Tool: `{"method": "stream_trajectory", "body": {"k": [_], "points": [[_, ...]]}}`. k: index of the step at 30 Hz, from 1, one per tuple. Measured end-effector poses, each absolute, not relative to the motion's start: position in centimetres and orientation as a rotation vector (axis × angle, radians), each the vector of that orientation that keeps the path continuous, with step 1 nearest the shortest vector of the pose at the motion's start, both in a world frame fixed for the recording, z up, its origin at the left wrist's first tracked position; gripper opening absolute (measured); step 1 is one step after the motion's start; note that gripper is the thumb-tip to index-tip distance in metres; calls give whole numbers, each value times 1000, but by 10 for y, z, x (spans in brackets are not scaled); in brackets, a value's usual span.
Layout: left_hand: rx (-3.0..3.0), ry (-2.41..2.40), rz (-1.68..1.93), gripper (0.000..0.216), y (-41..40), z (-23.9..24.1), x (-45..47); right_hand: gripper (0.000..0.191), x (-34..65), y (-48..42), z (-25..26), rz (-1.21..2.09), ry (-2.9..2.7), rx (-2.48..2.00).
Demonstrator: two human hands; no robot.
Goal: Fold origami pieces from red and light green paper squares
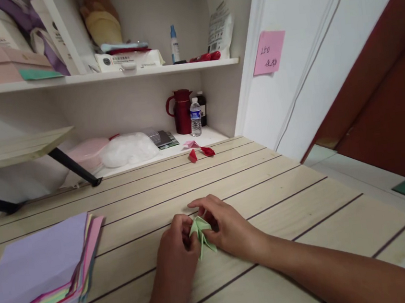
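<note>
A small folded piece of light green paper (201, 234) sits between my two hands just above the wooden table (271, 187). My left hand (177, 255) pinches its left side with curled fingers. My right hand (224, 224) grips its right side, fingers bent over the top of the fold. A thin pointed flap of the green paper hangs down toward the table between the hands.
A stack of coloured paper sheets (38, 275), lilac on top, lies at the table's left. Folded red and pink paper pieces (198, 151) rest at the far edge. Behind stand a red jug (182, 111), a water bottle (195, 117) and shelves. A pink note (269, 52) is stuck on the wall.
</note>
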State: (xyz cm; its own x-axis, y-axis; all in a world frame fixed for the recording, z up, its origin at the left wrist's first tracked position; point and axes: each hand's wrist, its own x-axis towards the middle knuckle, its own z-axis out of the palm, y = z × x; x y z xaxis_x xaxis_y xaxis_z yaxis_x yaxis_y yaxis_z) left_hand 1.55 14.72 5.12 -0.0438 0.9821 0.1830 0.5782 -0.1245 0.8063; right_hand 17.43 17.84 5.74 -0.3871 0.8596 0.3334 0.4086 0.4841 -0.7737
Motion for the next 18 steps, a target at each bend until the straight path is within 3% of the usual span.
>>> {"method": "stream_trajectory", "body": {"k": [9, 16, 18], "points": [[1734, 1654, 1030, 8, 147, 51, 15, 59, 175, 178, 58, 884, -1936, -1048], [1648, 1678, 1186, 8, 148, 53, 11, 5, 177, 185, 60, 1143, -1657, -1028], [1639, 1688, 1267, 14, 148, 54, 10, 10, 177, 188, 60, 1155, -1604, -1021]]}}
